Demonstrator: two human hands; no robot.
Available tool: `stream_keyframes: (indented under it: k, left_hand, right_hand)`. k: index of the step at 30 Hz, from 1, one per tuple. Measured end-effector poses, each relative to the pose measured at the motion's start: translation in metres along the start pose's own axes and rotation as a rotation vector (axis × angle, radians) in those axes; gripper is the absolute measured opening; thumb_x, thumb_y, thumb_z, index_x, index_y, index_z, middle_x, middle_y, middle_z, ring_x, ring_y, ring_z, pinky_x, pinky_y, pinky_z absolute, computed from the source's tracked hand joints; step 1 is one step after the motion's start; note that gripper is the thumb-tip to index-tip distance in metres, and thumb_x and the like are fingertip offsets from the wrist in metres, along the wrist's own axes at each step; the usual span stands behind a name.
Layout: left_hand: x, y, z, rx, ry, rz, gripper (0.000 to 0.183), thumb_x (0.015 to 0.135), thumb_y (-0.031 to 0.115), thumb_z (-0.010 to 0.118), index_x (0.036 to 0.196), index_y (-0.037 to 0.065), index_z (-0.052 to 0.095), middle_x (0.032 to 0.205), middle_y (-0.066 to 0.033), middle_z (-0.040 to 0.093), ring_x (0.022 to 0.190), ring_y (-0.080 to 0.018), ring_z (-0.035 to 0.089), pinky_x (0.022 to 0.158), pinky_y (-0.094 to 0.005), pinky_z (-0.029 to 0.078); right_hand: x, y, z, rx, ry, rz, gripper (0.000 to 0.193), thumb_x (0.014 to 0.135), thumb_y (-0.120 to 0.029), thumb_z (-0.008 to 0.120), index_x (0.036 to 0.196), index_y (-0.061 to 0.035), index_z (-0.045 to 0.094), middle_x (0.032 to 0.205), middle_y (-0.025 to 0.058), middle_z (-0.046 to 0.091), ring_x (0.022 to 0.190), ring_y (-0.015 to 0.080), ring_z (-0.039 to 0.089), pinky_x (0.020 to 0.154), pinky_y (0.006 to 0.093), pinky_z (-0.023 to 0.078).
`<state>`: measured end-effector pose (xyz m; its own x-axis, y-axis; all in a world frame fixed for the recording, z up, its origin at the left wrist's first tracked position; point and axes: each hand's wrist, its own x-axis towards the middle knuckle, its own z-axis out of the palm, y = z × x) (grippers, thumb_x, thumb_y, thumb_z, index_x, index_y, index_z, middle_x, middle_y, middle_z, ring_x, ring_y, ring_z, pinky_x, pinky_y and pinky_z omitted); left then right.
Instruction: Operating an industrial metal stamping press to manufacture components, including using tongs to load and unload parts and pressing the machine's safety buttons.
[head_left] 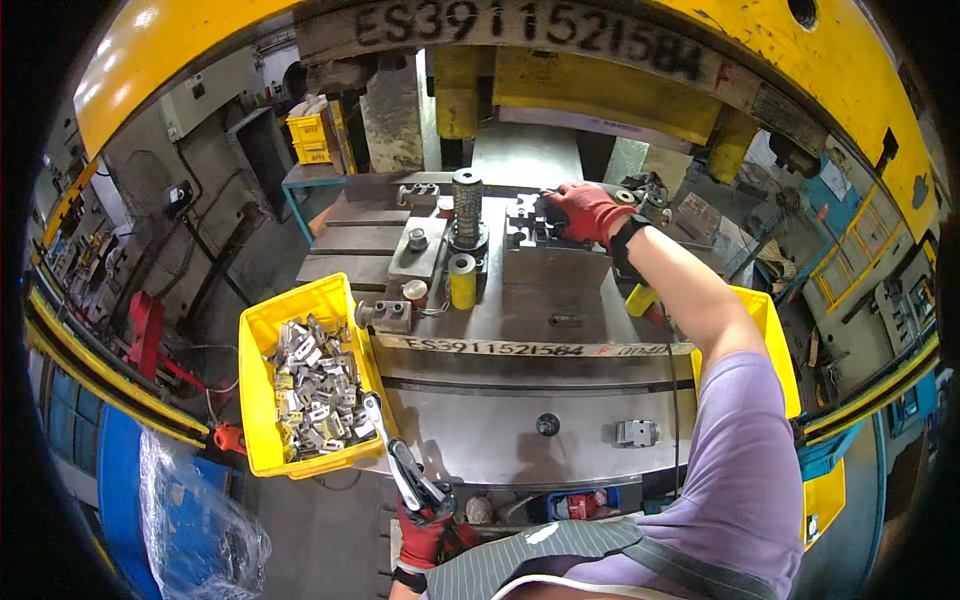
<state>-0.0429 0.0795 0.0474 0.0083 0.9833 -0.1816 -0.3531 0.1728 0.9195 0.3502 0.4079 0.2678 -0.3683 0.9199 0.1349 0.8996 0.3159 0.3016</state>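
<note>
My left hand (428, 535), in a red and black glove, is low at the front, closed round the grip of a long silver-and-black hand tool (402, 465). The tool's head points up beside the right rim of a yellow bin (252, 385) of small bent metal parts (318, 390). Reaching far forward, my right hand (588, 212), gloved in red, is at the dark steel die (555, 270) on the press bed. Its fingers are curled down at the die's slotted metal pieces (522, 220); what they grip is hidden.
A coil-spring guide post (467, 205) and a yellow cylinder (462, 282) stand left of the die. The yellow press frame (600, 90) hangs overhead. A small metal part (636, 433) lies on the front plate (480, 425). Another yellow bin (765, 340) is behind my right arm.
</note>
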Motion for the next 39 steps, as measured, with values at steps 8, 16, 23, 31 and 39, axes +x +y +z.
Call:
stream_keyframes:
  k: [8,16,23,31,39]
  left_hand:
    - [0.005,0.004,0.018,-0.048,-0.039,-0.002,0.056,0.067,0.012,0.074,0.113,0.003,0.044,0.087,-0.0068,0.062,0.076,-0.0153,0.059,0.07,-0.0282,0.048]
    - [0.001,-0.047,-0.041,0.247,0.009,0.251,0.059,0.071,0.014,0.069,0.121,0.001,0.039,0.095,-0.008,0.055,0.079,-0.0174,0.057,0.064,-0.0304,0.05]
    - [-0.008,0.026,0.019,0.125,-0.068,0.167,0.057,0.068,0.004,0.07,0.117,0.002,0.043,0.09,-0.0046,0.057,0.071,-0.0128,0.057,0.065,-0.026,0.048]
    - [-0.003,0.078,0.121,-0.084,-0.117,0.102,0.035,0.08,0.001,0.056,0.114,0.006,0.045,0.084,-0.0028,0.057,0.058,-0.0103,0.052,0.053,-0.0215,0.046]
    - [-0.007,0.073,0.128,-0.18,-0.276,0.044,0.037,0.08,-0.002,0.049,0.116,0.003,0.044,0.082,-0.003,0.055,0.054,-0.0054,0.045,0.046,-0.0196,0.039]
  right_hand:
    - [0.013,-0.008,0.007,-0.139,-0.086,-0.002,0.069,0.062,-0.02,0.065,0.124,-0.0029,0.041,0.093,0.0159,0.059,0.087,0.0311,0.059,0.069,0.0394,0.049]
    - [-0.003,-0.001,-0.006,0.103,0.144,0.032,0.061,0.063,-0.032,0.065,0.12,-0.0168,0.047,0.104,0.0128,0.055,0.094,0.031,0.055,0.075,0.0377,0.047]
    - [-0.112,-0.115,-0.037,1.1,0.395,-0.316,0.033,0.076,-0.019,0.063,0.105,-0.0048,0.056,0.096,0.0142,0.059,0.088,0.0224,0.057,0.076,0.0298,0.045]
    - [-0.278,-0.275,0.0,1.737,-0.256,-0.019,0.067,0.077,-0.025,0.065,0.129,-0.0027,0.029,0.104,0.0183,0.053,0.094,0.0243,0.052,0.086,0.034,0.039]
    - [-0.323,-0.272,0.016,1.715,-0.054,0.435,0.043,0.079,-0.025,0.062,0.114,-0.0048,0.046,0.085,0.0096,0.059,0.077,0.0216,0.056,0.07,0.0343,0.044]
